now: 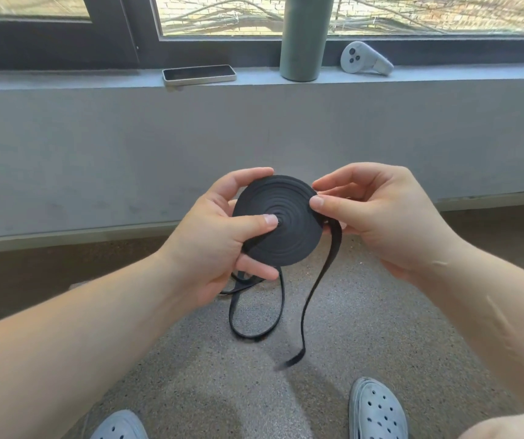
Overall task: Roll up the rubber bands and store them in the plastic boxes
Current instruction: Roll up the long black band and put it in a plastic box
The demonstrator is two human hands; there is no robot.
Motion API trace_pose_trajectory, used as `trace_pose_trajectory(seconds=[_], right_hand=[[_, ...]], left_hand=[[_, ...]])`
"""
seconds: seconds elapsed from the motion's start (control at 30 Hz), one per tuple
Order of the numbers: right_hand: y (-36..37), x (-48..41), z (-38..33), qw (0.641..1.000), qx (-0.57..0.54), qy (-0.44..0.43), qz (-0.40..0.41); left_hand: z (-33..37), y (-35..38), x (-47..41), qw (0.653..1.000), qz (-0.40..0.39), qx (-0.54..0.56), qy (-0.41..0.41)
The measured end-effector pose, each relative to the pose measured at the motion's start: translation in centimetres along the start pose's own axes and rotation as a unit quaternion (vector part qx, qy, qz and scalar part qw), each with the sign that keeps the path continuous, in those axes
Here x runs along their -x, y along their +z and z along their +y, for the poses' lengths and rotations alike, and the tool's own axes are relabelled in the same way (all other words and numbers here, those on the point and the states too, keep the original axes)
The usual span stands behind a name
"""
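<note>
Black flat rubber band, wound into a tight disc-shaped coil (281,229), is held above the speckled grey floor (365,327). Its centre is pressed by the thumb of the left hand (222,239), fingers curled round the rim, so the turns cannot spring apart. The loose tail (316,286) is pinched at the coil's right edge by the right hand (377,217), likely for tension. No plastic box is seen.

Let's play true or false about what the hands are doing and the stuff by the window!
1. The left hand and right hand both hold a black coiled band. True.
2. The band is rolled up completely. False: a loose tail hangs down from it.
3. A green bottle stands on the windowsill. True.
4. The phone is being held. False: it lies on the windowsill.
5. The feet are bare. False: they wear grey clogs.
</note>
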State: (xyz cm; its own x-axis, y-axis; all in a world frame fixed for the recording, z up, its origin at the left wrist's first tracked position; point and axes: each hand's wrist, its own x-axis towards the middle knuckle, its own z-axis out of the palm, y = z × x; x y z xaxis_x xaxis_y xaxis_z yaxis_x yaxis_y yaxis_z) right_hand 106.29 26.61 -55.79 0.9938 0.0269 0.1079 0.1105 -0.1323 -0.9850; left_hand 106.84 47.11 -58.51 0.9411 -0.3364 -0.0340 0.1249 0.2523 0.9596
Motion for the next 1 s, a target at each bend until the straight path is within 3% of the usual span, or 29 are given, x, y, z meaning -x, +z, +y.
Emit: trace_pose_trajectory(seconds=[0.27, 0.57, 0.83, 1.0], right_hand=[[1.6, 1.1, 0.2, 0.997, -0.064, 0.013, 0.030], [2.1, 0.9, 0.5, 0.991, -0.080, -0.029, 0.104], [0.3, 0.0, -0.7, 0.999, -0.040, -0.004, 0.002], [0.6, 0.1, -0.2, 1.000, -0.022, -0.003, 0.003]], left_hand=[[0.9, 0.1, -0.3, 0.990, 0.077, 0.099, 0.056], [0.4, -0.6, -0.1, 0.994, 0.001, 0.107, -0.016], [1.5, -1.9, -0.6, 0.994, -0.089, 0.031, -0.046], [0.7, -1.0, -0.3, 0.998, -0.050, 0.010, -0.023]])
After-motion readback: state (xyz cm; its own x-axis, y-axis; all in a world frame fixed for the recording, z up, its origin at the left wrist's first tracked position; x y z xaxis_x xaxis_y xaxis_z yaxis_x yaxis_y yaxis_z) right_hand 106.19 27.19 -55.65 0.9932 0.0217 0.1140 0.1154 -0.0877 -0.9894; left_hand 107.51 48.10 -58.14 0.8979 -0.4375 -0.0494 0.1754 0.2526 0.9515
